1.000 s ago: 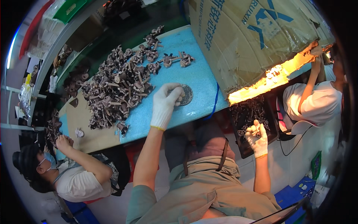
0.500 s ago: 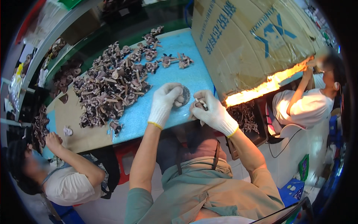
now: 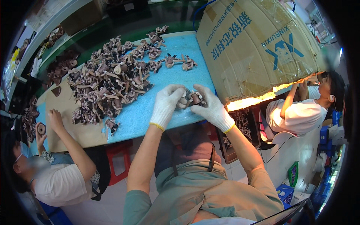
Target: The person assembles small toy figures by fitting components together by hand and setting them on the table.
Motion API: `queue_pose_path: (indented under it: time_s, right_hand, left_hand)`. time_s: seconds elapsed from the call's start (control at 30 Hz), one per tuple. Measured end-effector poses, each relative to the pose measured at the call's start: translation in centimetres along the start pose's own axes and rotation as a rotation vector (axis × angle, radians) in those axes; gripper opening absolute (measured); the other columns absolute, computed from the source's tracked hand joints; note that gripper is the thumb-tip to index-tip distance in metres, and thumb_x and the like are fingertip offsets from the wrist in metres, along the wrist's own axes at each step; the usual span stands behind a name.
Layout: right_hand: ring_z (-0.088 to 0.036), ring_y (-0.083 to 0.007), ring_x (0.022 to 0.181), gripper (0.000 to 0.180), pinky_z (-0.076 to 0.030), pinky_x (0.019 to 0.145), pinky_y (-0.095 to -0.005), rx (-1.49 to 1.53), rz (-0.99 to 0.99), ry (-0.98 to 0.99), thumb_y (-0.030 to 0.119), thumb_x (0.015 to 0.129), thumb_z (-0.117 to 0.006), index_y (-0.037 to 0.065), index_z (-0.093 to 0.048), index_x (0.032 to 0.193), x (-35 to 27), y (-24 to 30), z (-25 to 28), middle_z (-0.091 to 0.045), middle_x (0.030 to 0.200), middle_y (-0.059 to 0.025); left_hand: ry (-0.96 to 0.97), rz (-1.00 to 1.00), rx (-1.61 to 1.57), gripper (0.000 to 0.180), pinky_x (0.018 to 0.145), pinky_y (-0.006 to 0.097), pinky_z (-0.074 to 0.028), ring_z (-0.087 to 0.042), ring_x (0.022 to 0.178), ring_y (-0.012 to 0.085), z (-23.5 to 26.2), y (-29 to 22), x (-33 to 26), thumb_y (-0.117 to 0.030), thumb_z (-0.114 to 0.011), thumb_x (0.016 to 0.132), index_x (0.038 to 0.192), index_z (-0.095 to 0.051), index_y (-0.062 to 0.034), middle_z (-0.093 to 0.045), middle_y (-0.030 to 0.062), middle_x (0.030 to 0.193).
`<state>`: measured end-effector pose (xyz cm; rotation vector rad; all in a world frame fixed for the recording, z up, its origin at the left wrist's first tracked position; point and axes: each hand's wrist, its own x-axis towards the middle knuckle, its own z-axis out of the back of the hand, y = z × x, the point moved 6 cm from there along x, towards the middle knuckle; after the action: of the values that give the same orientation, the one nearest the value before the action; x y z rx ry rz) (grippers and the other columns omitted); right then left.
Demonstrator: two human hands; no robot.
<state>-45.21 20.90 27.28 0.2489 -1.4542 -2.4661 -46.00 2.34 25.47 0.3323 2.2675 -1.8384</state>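
Both my hands wear white knit gloves with yellow cuffs and are held together over the near edge of the blue foam sheet (image 3: 176, 71). My right hand (image 3: 214, 111) grips a small brown and pink figurine (image 3: 195, 99) between thumb and fingers. My left hand (image 3: 167, 102) is closed at its left, fingertips close to the figurine, around a dark grey round piece that is mostly hidden by the glove. A large heap of similar figurines (image 3: 108, 80) lies to the left, and a few lie apart at the far side, such as one figurine (image 3: 188, 63).
A big cardboard box (image 3: 247, 56) stands at the right, bright orange light along its lower edge. Below it sits a dark tray (image 3: 232, 152) of figurines. One co-worker (image 3: 300, 108) sits at the right; another (image 3: 63, 172) at the left holds a brown ring-shaped part. A red stool (image 3: 118, 159) stands below.
My hands have come closer together, and the figurine in my right hand has turned into view. The grey disc is now mostly covered. The left co-worker's hands have shifted, showing a brown part.
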Motion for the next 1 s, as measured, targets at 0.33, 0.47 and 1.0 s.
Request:
queue_pose_path:
  time_s: [0.33, 0.47, 1.0]
  right_hand:
    - [-0.069, -0.0199, 0.108, 0.064, -0.062, 0.082, -0.0323, 0.857, -0.174, 0.082, 0.01, 0.1, -0.066, -0.004, -0.043, 0.158, -0.5, -1.9, -0.5, -0.063, 0.138, -0.0178]
    - [-0.069, -0.0184, 0.106, 0.059, -0.061, 0.081, -0.0309, 0.695, -0.099, 0.199, 0.011, 0.101, -0.064, -0.002, -0.047, 0.155, 0.2, -0.3, -0.6, -0.066, 0.134, -0.0148]
    - [-0.074, -0.046, 0.101, 0.053, -0.059, 0.091, -0.0504, -0.571, -0.024, 0.129, 0.032, 0.101, -0.064, 0.006, -0.054, 0.146, 4.0, 7.3, 0.0, -0.075, 0.112, -0.0264]
  left_hand:
    - [-0.005, 0.001, 0.035, 0.036, 0.07, 0.025, -0.056, -0.068, 0.079, 0.0104, -0.2, -0.2, 0.0, -0.023, -0.067, 0.106, 0.127, -0.071, 0.0068, -0.075, 0.0076, 0.099]
    - [0.002, -0.002, 0.015, 0.036, 0.07, 0.025, -0.056, -0.068, 0.079, 0.0105, -0.1, 0.4, 0.1, -0.022, -0.065, 0.107, 0.128, -0.07, 0.0074, -0.076, 0.009, 0.101]
    - [0.026, -0.014, -0.095, 0.035, 0.069, 0.029, -0.056, -0.069, 0.078, 0.0128, 0.7, 0.9, 0.0, -0.023, -0.061, 0.108, 0.125, -0.071, 0.0057, -0.075, 0.0096, 0.099]
